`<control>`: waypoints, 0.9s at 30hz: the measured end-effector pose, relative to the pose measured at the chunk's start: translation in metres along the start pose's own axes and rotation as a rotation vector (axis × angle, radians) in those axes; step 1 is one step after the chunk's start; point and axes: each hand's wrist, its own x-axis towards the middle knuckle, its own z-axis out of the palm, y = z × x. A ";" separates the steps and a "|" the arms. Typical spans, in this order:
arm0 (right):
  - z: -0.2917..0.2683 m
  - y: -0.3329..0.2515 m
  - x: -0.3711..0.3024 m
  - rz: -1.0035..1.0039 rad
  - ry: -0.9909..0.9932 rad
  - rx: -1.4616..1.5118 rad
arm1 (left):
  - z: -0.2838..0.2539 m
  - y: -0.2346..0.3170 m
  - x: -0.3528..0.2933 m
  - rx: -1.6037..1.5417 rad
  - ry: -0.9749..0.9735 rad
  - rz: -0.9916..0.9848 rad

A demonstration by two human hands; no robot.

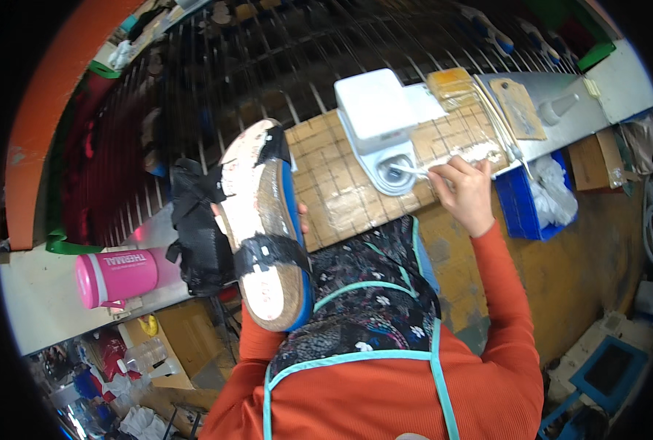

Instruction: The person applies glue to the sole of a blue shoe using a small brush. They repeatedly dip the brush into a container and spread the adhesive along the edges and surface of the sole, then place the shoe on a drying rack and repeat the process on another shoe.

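My left hand (pixel 302 218) is closed around a sandal (pixel 269 213), held upright on the left with its toe end away from me. The sandal has a cork-coloured footbed with white patches, a blue edge and a black strap across it. Most of the left hand is hidden behind it; a few fingertips show at its sides. My right hand (pixel 462 189) pinches a thin white stick (pixel 408 170). The stick's end dips into the round cup (pixel 394 173) at the front of a white box-shaped dispenser (pixel 374 106); whether it carries bristles I cannot tell.
Cardboard (pixel 341 202) lies under the dispenser. Behind runs a dark rack of metal rods (pixel 297 59). Black material (pixel 198 227) and a pink thermal jug (pixel 117 277) sit left. A yellowish block (pixel 449 82), a tan board (pixel 517 108) and a blue bin (pixel 521 209) are right.
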 end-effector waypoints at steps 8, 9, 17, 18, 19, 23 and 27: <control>0.005 0.004 -0.002 0.391 -0.141 0.510 | -0.010 0.017 0.003 0.012 -0.072 -0.066; 0.006 0.006 -0.002 0.409 -0.140 0.534 | -0.010 0.016 0.000 0.015 -0.060 -0.072; 0.019 0.018 -0.008 0.548 -0.257 0.771 | -0.006 0.014 -0.009 0.047 0.006 -0.108; 0.021 0.020 -0.007 0.558 -0.282 0.821 | -0.007 0.014 -0.010 0.051 0.008 -0.108; 0.023 0.022 -0.008 0.644 -0.341 0.833 | -0.007 0.014 -0.011 0.053 0.013 -0.111; 0.018 0.032 -0.015 0.763 -0.470 1.167 | -0.014 0.016 -0.010 0.076 0.022 -0.115; 0.014 0.021 -0.015 0.700 -0.373 1.293 | -0.023 0.013 -0.003 0.071 0.029 -0.070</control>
